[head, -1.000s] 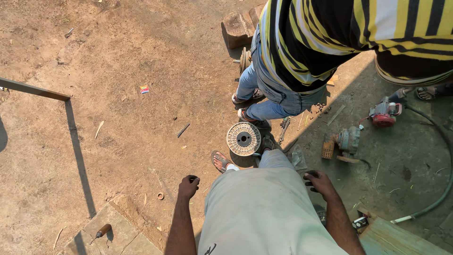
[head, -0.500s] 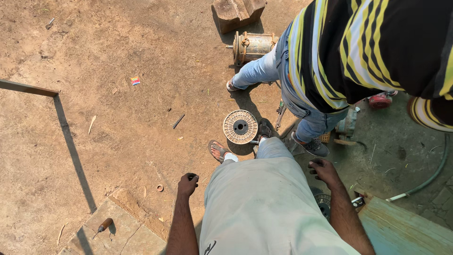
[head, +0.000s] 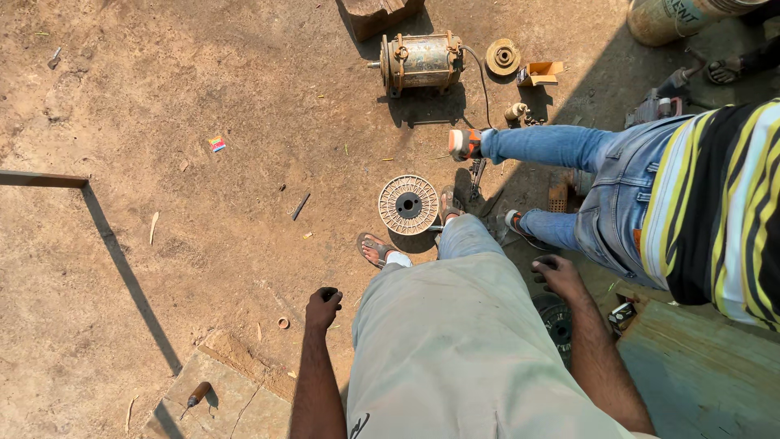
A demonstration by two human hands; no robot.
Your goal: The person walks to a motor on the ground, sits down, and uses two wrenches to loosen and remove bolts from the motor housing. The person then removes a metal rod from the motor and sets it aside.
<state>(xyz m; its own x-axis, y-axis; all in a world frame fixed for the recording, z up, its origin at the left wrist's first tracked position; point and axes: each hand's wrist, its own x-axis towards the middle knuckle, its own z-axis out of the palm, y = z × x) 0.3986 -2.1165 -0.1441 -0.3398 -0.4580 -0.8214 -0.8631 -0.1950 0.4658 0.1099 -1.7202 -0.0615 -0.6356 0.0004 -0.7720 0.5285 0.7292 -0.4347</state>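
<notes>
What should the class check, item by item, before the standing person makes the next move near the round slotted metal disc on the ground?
1. Left hand free: ok, it hangs curled at the side with nothing seen in it.
2. Right hand free: ok, loosely closed, with nothing visible in its fingers.
3. Round slotted metal disc within reach: ok, it lies flat on the dirt just ahead of the sandalled feet.
4. Space around the disc: not ok, a second person in blue jeans and a striped shirt stands close on the right.
5. Rusty cylindrical electric motor: ok, it sits well apart from the disc.
6. Footing at the right: cannot tell, dark parts lie in shadow there.
</notes>
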